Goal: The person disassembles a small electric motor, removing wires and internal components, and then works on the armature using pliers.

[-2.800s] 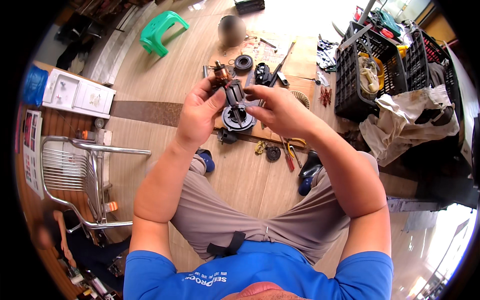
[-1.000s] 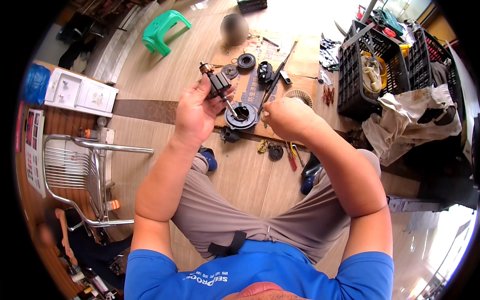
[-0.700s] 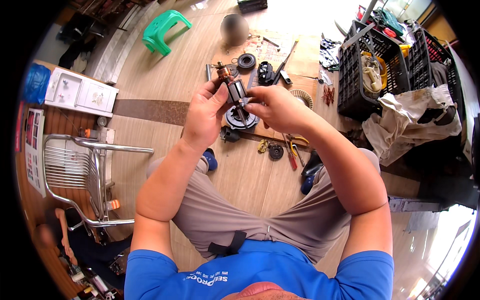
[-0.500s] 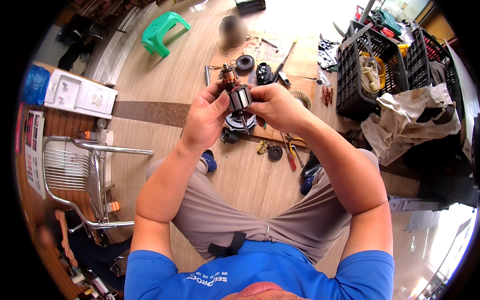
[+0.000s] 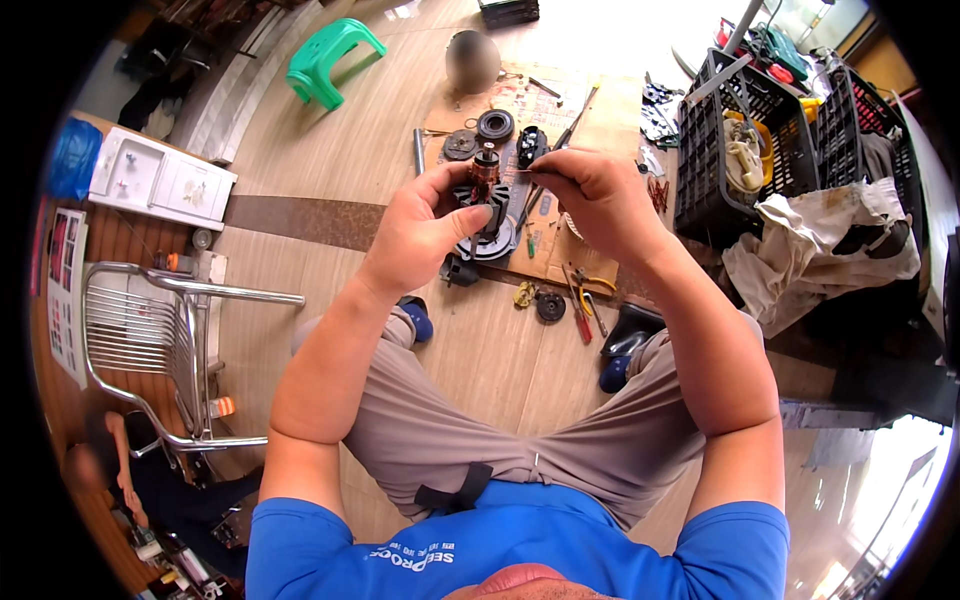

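Observation:
A motor armature [image 5: 487, 172] with a copper-coloured winding and a dark slotted core stands nearly upright in my left hand [image 5: 412, 232], whose thumb and fingers wrap its core. To the right of its top, my right hand [image 5: 605, 200] is closed in a pinch. A thin wire-like strand [image 5: 524, 171] runs from those fingertips toward the armature's upper end; its far end is too small to make out. Below the armature, a pale round motor part [image 5: 497, 246] rests on the cardboard [image 5: 583, 258], partly covered by my left hand and the armature.
On the cardboard lie a dark ring [image 5: 494, 125] and a black housing [image 5: 531, 147]. Pliers [image 5: 598, 281] and a red-handled tool [image 5: 582, 328] lie nearer me. Black crates [image 5: 700, 190] stand right, a metal chair [image 5: 140, 330] left, a green stool [image 5: 330, 55] far left.
My right hand has left the armature's core and moved right, now pinching a thin strand near the top. My left hand keeps the armature, which has turned more upright.

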A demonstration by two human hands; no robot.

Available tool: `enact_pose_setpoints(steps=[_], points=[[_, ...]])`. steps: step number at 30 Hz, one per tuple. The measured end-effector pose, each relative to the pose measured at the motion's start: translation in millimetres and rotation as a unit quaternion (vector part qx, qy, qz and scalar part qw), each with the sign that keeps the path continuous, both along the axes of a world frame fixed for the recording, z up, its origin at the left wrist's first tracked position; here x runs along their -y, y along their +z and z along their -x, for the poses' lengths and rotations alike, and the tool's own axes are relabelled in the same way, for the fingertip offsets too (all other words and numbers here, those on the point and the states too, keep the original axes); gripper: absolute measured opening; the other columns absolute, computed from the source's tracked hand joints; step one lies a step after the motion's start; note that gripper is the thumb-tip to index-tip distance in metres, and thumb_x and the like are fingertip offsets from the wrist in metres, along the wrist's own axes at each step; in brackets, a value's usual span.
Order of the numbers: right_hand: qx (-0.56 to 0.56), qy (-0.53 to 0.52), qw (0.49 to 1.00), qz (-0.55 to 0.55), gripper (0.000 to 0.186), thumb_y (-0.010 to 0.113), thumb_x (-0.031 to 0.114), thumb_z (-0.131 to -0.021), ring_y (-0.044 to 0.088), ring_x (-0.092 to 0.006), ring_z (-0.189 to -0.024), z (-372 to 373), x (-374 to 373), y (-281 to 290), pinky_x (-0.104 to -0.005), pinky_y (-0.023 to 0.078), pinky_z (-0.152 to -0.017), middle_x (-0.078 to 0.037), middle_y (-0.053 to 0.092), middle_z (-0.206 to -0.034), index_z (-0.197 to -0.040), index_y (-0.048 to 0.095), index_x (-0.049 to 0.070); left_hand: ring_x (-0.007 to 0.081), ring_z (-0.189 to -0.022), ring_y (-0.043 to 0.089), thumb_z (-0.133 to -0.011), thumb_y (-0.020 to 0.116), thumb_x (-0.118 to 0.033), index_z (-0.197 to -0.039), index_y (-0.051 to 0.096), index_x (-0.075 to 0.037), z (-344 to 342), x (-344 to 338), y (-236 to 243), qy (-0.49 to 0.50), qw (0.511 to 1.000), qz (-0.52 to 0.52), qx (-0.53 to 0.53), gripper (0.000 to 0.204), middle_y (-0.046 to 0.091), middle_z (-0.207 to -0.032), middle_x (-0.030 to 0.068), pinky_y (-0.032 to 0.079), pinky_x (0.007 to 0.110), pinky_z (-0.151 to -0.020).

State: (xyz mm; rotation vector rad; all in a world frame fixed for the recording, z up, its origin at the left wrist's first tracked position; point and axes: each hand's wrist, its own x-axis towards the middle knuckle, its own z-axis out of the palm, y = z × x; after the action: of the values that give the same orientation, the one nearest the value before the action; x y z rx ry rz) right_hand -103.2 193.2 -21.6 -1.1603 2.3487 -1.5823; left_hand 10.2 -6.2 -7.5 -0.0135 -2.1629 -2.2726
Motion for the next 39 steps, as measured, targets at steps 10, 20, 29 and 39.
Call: enact_pose_setpoints(steps=[10,20,29,39], points=[[-0.019,0.021,0.999,-0.046,0.012,0.065,0.011,-0.088,0.065,-0.0310,-0.073,-0.9,-4.8,1.6,-0.0370,0.051,-0.067,-0.016,0.067,-0.080,-0.097,0.069,0.003,0.0114,-0.095,0.064,-0.082,0.070,0.006,-0.127,0.053,0.006,-1.4,-0.9,-2.5,0.070,0.984,0.160,-0.017,0.048,0.067,-0.111,0.0079,0.054,0.026,-0.085],[0.052,0.041,0.992,-0.104,0.012,0.067,0.007,-0.087,0.066,-0.0211,-0.073,0.2,-6.2,3.0,-0.0321,0.051,-0.070,-0.013,0.068,-0.079,-0.098,0.070,0.002,0.0139,-0.105,0.062,-0.085,0.066,0.007,-0.129,0.052,0.005,-2.7,9.8,-5.1,-0.041,0.998,0.034,0.018,0.047,0.063,-0.118,0.0074,0.051,0.029,-0.095],[-0.052,0.128,0.986,-0.092,0.011,0.064,0.013,-0.086,0.066,-0.0342,-0.080,-12.2,-16.8,17.5,-0.0412,0.051,-0.072,-0.015,0.067,-0.081,-0.091,0.068,0.003,0.0091,-0.088,0.063,-0.084,0.072,0.000,-0.121,0.058,0.005,3.5,0.5,-3.6,0.187,0.970,0.157,-0.006,0.040,0.069,-0.102,0.0051,0.053,0.024,-0.079],[-0.043,0.133,0.966,-0.217,0.015,0.068,0.014,-0.084,0.065,-0.0360,-0.078,-23.1,-7.0,4.9,-0.0413,0.052,-0.072,-0.019,0.067,-0.080,-0.091,0.070,0.002,0.0184,-0.100,0.064,-0.094,0.064,-0.010,-0.122,0.056,0.004,9.0,26.4,-12.5,0.251,0.965,-0.036,-0.070,0.032,0.066,-0.109,0.0114,0.053,0.030,-0.090]])
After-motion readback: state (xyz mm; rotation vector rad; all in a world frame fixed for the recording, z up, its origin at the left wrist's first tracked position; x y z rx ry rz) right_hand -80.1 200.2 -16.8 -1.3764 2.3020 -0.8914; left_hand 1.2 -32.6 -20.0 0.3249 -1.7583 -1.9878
